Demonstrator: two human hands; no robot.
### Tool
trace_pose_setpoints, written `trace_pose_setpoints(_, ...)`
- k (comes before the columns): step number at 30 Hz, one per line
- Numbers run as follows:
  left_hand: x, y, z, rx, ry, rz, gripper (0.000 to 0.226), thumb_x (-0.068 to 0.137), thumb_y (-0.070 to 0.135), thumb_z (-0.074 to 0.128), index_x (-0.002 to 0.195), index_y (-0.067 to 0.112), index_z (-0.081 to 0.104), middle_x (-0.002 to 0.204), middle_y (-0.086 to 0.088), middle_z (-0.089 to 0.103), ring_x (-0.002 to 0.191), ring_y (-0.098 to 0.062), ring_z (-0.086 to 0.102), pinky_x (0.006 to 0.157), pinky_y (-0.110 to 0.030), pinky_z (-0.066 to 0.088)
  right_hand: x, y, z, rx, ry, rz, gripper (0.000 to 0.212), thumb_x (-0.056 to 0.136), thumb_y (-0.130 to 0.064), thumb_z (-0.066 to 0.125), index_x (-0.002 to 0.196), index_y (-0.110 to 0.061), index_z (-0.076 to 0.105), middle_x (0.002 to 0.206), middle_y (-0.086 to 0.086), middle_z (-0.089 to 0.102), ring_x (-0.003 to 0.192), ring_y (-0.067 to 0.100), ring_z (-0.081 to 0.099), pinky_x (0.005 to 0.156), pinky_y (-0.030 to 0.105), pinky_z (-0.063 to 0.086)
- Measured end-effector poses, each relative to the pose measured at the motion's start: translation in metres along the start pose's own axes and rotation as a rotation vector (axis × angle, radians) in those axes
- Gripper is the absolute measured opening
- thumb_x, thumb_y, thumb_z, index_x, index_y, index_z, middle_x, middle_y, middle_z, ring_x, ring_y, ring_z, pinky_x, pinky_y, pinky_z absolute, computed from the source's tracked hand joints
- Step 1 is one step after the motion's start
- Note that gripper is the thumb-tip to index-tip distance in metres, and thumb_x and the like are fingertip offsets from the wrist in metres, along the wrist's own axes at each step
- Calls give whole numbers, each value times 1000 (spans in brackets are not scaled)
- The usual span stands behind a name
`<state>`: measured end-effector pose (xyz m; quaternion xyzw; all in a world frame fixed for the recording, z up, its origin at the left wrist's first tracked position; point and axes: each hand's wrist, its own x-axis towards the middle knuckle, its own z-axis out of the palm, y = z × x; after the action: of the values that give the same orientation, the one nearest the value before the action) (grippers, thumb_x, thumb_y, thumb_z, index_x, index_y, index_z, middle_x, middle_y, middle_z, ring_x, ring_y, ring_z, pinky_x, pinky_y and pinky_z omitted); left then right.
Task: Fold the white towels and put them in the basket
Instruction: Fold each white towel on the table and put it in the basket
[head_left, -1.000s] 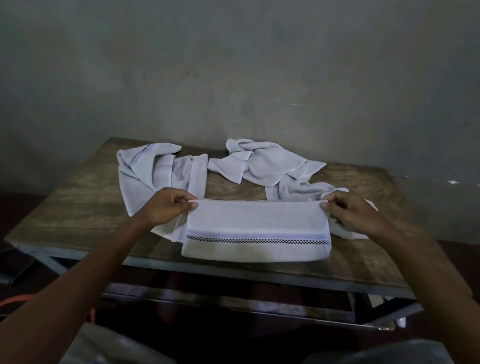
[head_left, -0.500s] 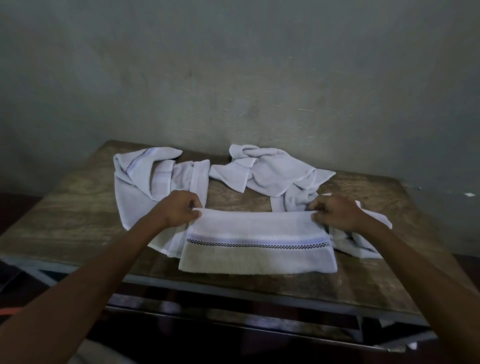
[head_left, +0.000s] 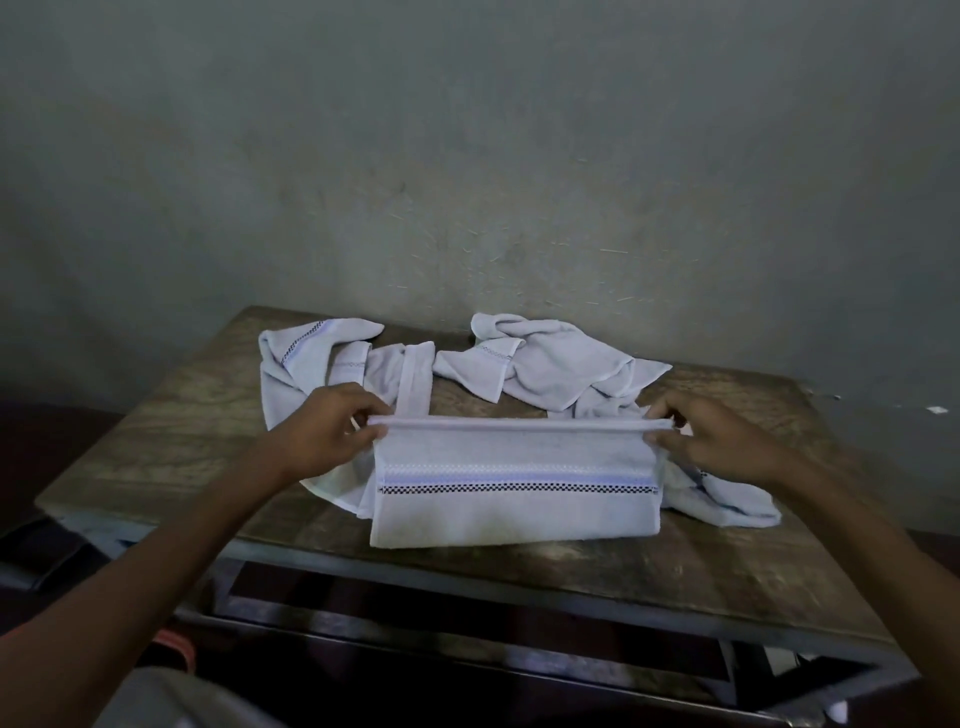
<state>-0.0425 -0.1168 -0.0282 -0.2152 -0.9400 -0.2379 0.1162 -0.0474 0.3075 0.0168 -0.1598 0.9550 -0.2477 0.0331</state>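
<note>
Head view: 1 folded white towel (head_left: 514, 499) w/ a checkered stripe lies near the table's (head_left: 675, 566) front edge, top hem raised. 2 hands: left hand (head_left: 332, 431) and right hand (head_left: 722, 441) each pinch one end of that hem btwn thumb and fingers. 2 crumpled heaps along the back edge: left heap (head_left: 291, 374), right heap (head_left: 550, 364). Towel count is unclear where the right heap runs behind the right hand.

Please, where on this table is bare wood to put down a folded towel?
Bare wood shows on the table at the left, between its edge and the left crumpled towel; along the front, between the folded towel and the near edge; and at the far right, past the right hand. The back middle is crowded with the right crumpled towel.
</note>
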Motion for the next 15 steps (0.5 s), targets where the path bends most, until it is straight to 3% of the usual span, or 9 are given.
trace_pose_setpoints(3, 8, 12, -18, -11, 150, 59, 15, 79, 6, 70, 94, 7, 71, 86, -5, 69, 74, -2, 56, 70, -5, 43, -4, -15, -12, 18, 175, -15, 18, 85, -9, 64, 77, -23, 56, 80, -7, 60, 74, 3, 54, 62, 10, 38)
trace_pose_setpoints(5, 16, 23, -34, -55, 265, 43, 16, 79, 1, 67, 94, 6, 71, 88, -4, 69, 75, 1, 58, 73, -6, 44, -4, -27, -21, 58, 186, 6, 20, 85, -7, 64, 74, -22, 55, 72, -8, 57, 64, -1, 54, 56, 9, 38)
trace_pose_setpoints(8, 26, 39, -58, -45, 387, 54, 16, 81, 4, 68, 96, 7, 72, 89, 2, 66, 79, 19, 54, 74, -4, 43, 1, -36, -39, 77, 324, -23, 15, 86, -6, 62, 79, -17, 55, 78, 3, 58, 74, 18, 55, 57, 17, 37)
trace_pose_setpoints(10, 24, 47, -62, -1, 477, 94, 14, 81, 1, 67, 94, 5, 71, 88, 2, 64, 78, 13, 53, 75, 3, 36, 0, -39, -42, 3, 446, -71, 8, 86, -3, 61, 85, -9, 56, 84, 7, 56, 77, 25, 52, 57, 22, 32)
trace_pose_setpoints(12, 12, 45, -50, 9, 471, 125, 12, 83, 7, 63, 94, 5, 69, 90, 4, 64, 80, 5, 52, 78, 2, 34, -9, -33, -28, -112, 458, -135, 6, 84, -1, 60, 85, -6, 56, 84, 6, 54, 77, 27, 52, 61, 27, 26)
trace_pose_setpoints(15, -28, 24, -7, -63, 283, 123, 20, 85, 26, 55, 94, 13, 67, 92, 11, 62, 88, 9, 54, 77, -11, 44, -37, -5, 16, -179, 365, -269, 13, 79, -13, 55, 79, -24, 49, 76, -8, 50, 69, 22, 52, 63, 32, 33)
